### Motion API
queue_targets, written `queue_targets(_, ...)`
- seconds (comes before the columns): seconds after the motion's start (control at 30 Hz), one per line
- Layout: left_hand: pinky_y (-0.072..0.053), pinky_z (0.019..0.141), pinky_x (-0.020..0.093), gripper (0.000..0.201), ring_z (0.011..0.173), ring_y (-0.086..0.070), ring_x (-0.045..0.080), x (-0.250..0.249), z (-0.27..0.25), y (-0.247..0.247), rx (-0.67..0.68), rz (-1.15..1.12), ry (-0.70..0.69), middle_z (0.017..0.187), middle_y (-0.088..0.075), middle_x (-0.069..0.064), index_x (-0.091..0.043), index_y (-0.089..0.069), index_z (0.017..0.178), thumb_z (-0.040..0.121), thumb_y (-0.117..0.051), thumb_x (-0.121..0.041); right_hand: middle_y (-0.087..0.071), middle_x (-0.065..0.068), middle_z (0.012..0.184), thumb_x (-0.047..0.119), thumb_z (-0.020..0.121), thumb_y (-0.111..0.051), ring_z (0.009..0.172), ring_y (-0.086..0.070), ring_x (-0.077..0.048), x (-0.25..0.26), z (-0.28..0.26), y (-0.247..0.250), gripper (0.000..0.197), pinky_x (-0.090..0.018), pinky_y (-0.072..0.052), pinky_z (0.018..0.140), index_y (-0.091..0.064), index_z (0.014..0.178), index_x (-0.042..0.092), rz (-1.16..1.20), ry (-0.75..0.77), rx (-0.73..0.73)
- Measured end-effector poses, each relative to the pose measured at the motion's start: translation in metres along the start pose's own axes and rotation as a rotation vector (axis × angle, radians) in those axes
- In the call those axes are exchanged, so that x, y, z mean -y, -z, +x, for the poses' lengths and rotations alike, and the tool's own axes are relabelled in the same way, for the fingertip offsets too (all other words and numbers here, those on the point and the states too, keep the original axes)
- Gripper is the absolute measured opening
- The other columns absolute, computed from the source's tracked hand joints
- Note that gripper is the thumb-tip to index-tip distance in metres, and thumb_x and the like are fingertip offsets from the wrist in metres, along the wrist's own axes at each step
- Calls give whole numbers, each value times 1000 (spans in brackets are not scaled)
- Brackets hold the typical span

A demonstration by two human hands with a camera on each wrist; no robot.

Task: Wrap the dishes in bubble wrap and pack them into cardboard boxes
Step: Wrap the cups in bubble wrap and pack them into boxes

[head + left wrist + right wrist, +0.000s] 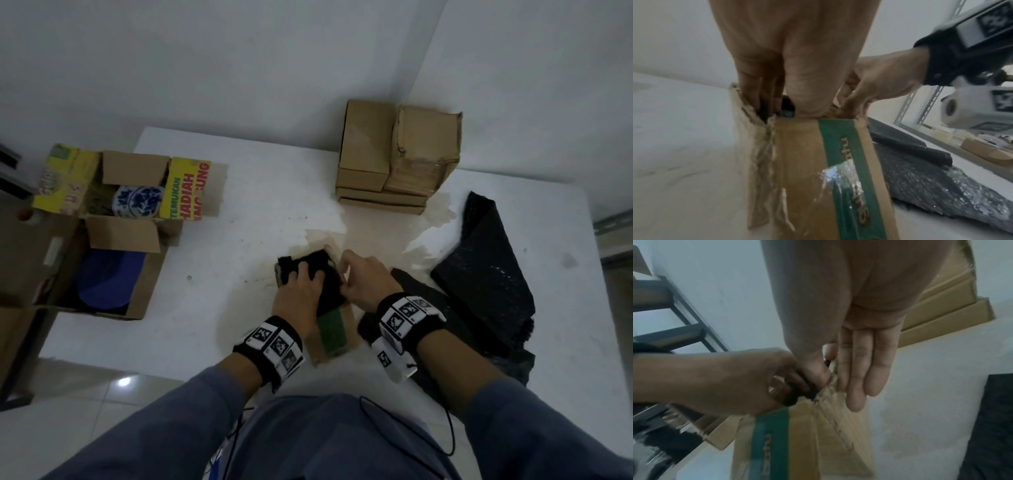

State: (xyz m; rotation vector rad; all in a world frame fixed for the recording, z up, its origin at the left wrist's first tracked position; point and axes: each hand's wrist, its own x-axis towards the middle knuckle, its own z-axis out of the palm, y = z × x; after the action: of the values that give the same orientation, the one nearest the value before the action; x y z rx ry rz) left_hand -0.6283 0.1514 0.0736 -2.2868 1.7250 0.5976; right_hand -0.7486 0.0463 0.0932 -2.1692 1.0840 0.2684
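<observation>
- At the far left of the head view stand two open cartons: a printed box [120,185] with yellow flaps that holds a blue-and-white dish [138,201], and nearer, a plain box [113,274] with something dark blue inside. These dishes are not wrapped yet, as far as I can see.
- On the white table [239,192], in the middle, stands the small cardboard box [330,337] with a green stripe and some clear tape. Out of its open top comes the black bubble-wrap bundle [317,270].
- The left hand [301,291] lies on this bundle with the fingers curled down into the box mouth; in the left wrist view the fingers [760,91] go inside next to the torn wall.
- The right hand [364,279] pinches the box edge with the thumb, while the other fingers [861,366] are straight and together along the outside wall.
- I judge the bundle to be soft outside but hard and fragile inside. It should be pushed with a flat palm from above, not squeezed. The wrap can slip, and the thin torn cardboard can bend, so the wall needs support.
- Behind, a stack of closed brown boxes [397,157] stands near the wall.
- At the right lie loose sheets of black bubble wrap [486,270], just beside the small box.
</observation>
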Motion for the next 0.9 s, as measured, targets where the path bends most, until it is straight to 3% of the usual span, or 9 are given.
queue_targets(0.13,-50,77,36,54,106,-54,27,12,2,0,-122,66,-82,124,-46,12,-17,-50,125,77,-75,-14,-63,-11,98,21,85,-65,87,-62,-33,4,-15,-13,43,-36,-48,66,-43,122,21,-141,83,61)
queue_targets(0.2,-43,78,39,46,98,-54,28,15,0,-2,-200,127,-109,111,-54,10,-18,-57,113,72,-75,-19,-63,-13,107,27,89,-60,92,-62,-34,8,-15,-15,60,-34,-42,65,-33,142,23,-334,99,37)
queue_targets(0.27,-38,79,41,45,95,-55,29,20,-2,-6,-250,134,-107,106,-58,9,-18,-60,111,68,-75,-22,-61,-14,115,34,88,-60,97,-62,-34,14,-8,-13,73,-34,-41,68,-24,150,22,-449,75,52)
queue_targets(0.37,-39,93,41,59,101,-60,28,25,0,-10,-223,113,-78,116,-61,10,-16,-60,118,64,-81,-26,-51,-14,126,45,82,-67,106,-56,-33,22,8,-9,83,-36,-42,74,-26,149,18,-528,-17,111)
queue_targets(0.47,-17,118,49,66,125,-52,29,21,3,-11,-145,104,-52,138,-51,14,-15,-44,138,78,-71,-24,-36,-13,135,54,75,-71,116,-45,-32,32,23,-12,82,-42,-42,90,-36,141,19,-648,-91,157)
queue_targets(0.53,-6,121,52,68,131,-46,29,19,7,-10,-107,99,-25,142,-46,13,-15,-33,141,82,-66,-21,-31,-13,139,55,75,-71,120,-41,-33,37,30,-15,80,-43,-39,95,-38,140,21,-688,-144,201)
queue_targets(0.6,-3,121,53,72,131,-46,28,18,11,-9,-75,75,-4,139,-46,11,-15,-27,142,81,-66,-18,-31,-12,139,53,77,-70,120,-41,-33,38,35,-17,73,-44,-39,94,-42,138,23,-682,-179,202)
queue_targets(0.77,-8,120,55,84,129,-47,29,21,24,-1,-13,-3,6,137,-44,11,-15,-22,143,75,-71,-19,-33,-12,137,50,80,-68,119,-42,-33,40,39,-15,63,-44,-38,95,-49,133,22,-680,-188,199)
queue_targets(0.9,-17,117,54,84,132,-42,28,25,22,-3,-18,47,-42,141,-43,6,-19,-22,146,78,-70,-29,-31,-13,141,43,80,-69,122,-41,-34,41,34,-15,60,-45,-35,99,-49,133,21,-746,-106,118)
